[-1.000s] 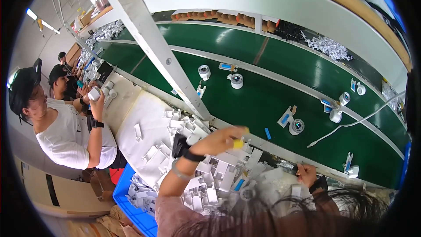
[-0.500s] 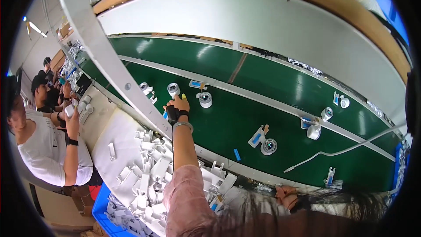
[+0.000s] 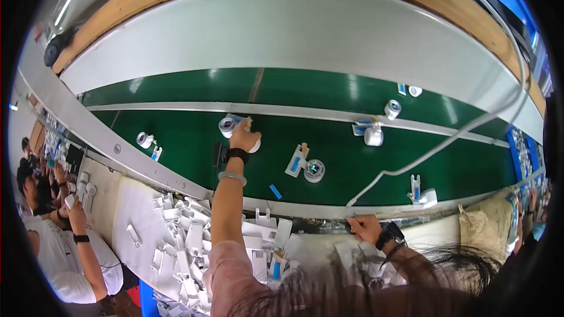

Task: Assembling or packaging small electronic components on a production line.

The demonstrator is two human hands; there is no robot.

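Note:
My left hand (image 3: 244, 137) reaches out over the green belt (image 3: 188, 152), its fingers bent down around a round white device (image 3: 255, 146) that mostly hides beneath it. Just left of the hand is another white device (image 3: 227, 125) with a dark lens-like face. A white bracket with a blue strip (image 3: 234, 118) lies behind the fingers. My right hand (image 3: 365, 228) is curled at the belt's near edge; whatever it holds, if anything, is hidden. Right of the left hand lie a bracket (image 3: 294, 164) and a device with a lit face (image 3: 314, 170).
A white cable (image 3: 411, 163) hangs across the right, its tip near my right hand. White plastic parts (image 3: 191, 240) are heaped at my left forearm. A loose blue strip (image 3: 275, 191) and more devices (image 3: 373, 135) lie on the belt. A co-worker (image 3: 64, 258) sits left.
My view has turned right. My left hand has shifted from the left device onto the one beside it. My right hand shows more fully, still curled near the edge.

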